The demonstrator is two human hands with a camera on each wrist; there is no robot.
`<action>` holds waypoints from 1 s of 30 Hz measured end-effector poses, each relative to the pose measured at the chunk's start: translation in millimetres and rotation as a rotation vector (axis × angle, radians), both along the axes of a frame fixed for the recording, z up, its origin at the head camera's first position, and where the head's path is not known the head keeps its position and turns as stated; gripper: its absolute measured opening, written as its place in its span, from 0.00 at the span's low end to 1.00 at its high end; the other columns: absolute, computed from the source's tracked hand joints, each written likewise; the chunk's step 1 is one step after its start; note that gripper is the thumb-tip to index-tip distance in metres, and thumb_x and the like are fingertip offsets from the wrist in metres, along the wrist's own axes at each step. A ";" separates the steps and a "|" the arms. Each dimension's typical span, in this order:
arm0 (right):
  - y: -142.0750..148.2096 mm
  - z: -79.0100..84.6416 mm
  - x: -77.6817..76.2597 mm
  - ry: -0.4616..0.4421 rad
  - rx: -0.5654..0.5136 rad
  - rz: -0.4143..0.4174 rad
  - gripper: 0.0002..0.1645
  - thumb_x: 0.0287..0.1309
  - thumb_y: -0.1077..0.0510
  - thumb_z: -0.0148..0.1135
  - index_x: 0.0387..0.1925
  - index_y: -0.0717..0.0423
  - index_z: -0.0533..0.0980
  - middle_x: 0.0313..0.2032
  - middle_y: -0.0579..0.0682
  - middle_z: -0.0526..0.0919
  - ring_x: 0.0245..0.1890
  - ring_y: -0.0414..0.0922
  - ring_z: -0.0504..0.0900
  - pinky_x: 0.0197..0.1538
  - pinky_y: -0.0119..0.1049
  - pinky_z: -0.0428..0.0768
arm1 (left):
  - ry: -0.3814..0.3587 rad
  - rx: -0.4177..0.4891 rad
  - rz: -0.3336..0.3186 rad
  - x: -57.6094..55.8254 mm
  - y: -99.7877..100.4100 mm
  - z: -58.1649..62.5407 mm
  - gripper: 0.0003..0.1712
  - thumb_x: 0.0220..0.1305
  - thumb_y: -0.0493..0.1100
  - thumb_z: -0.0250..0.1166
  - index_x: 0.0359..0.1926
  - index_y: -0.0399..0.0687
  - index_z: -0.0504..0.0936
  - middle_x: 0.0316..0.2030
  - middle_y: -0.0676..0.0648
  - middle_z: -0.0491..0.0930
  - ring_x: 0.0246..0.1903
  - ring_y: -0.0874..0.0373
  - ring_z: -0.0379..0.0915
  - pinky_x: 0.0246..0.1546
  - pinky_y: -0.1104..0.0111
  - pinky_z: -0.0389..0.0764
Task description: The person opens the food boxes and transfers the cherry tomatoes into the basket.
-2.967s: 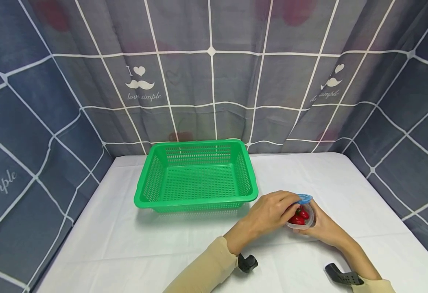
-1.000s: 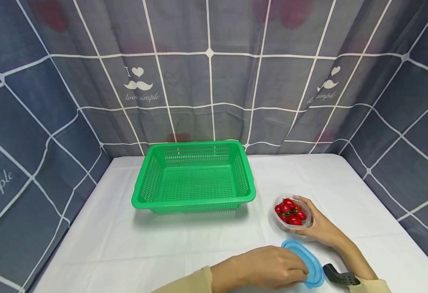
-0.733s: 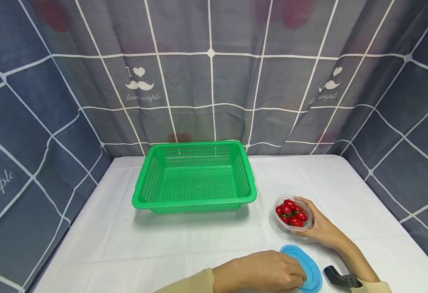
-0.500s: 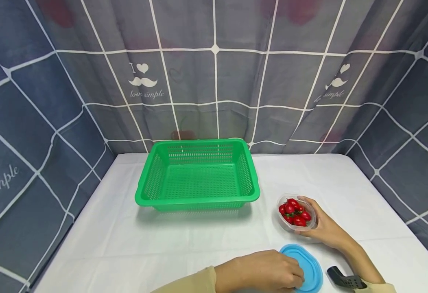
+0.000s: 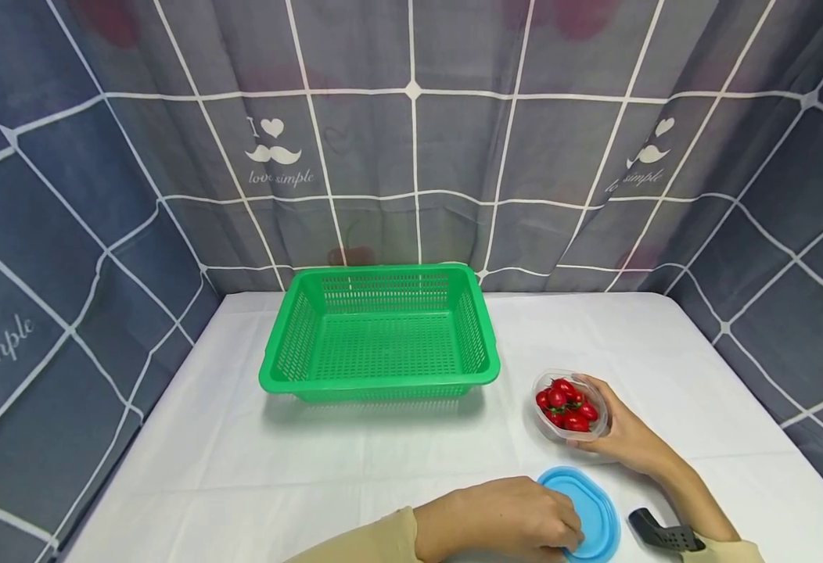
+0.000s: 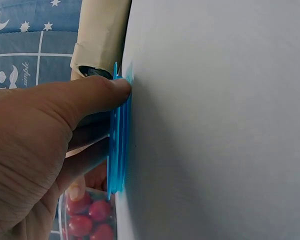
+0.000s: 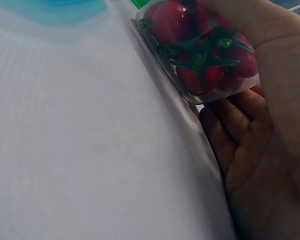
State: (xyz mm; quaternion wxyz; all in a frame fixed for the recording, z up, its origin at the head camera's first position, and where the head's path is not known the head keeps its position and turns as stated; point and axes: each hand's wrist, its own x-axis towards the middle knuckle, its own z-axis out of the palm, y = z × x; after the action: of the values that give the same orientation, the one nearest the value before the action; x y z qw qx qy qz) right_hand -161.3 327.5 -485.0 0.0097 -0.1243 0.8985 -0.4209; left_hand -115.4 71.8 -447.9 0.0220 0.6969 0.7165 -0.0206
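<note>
My left hand [image 5: 510, 518] holds a blue plastic lid [image 5: 593, 512] flat at the table's front, right of centre; in the left wrist view the thumb lies over the lid's edge, with the other fingers along its face. Behind the lid stands a small clear plastic container [image 5: 542, 427], uncovered, with several red cherry tomatoes [image 5: 565, 405] inside. Around the container's right side curls my right hand [image 5: 619, 434], thumb nearest me. Green stems show on the tomatoes in the right wrist view.
A green perforated basket [image 5: 379, 385], with nothing in it, stands left of the container towards the back. White cloth [image 5: 299, 477] covers the table. Dark checked curtains [image 5: 411, 156] enclose the back and both sides.
My left hand has taken the blue lid off the container and brought it down to the table's front, uncovering the tomatoes. Over the last half second both hands have stayed nearly still.
</note>
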 end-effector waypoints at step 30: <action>1.2 -1.5 1.7 0.005 -0.035 0.033 0.61 0.51 0.53 0.79 0.79 0.45 0.52 0.74 0.63 0.64 0.72 0.72 0.60 0.62 0.81 0.61 | 0.009 0.367 0.302 -31.3 -9.5 55.7 0.26 0.70 0.63 0.63 0.62 0.56 0.82 0.58 0.60 0.82 0.60 0.70 0.75 0.62 0.83 0.70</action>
State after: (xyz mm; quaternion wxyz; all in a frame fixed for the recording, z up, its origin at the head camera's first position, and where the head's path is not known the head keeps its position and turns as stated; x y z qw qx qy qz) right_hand -159.6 328.7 -486.5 0.0119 -0.1402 0.8888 -0.4361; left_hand -146.8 62.3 -392.2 -0.1053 0.5741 0.8044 0.1107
